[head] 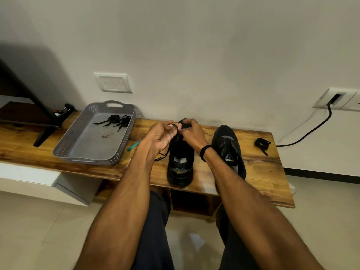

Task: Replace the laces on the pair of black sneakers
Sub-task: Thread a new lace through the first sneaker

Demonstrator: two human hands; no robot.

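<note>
The room was evenly but rather dimly lit, with a warm cast; the wall [194,45] greyed off toward the corners; a broad soft shadow lay over its left side, and a darker one sat under the bench [263,172]; no hard glare showed, only a faint pale sheen on the floor [48,230] tiles; the sneakers [180,168] were so dark that their detail sank, and the thin lace [176,129] was hard to part from them; the left hand [159,137] and right hand [191,134] were fairly sharp; the forearms near the bottom edge were soft and stretched; the bench's front edge bowed from the wide lens.
</note>
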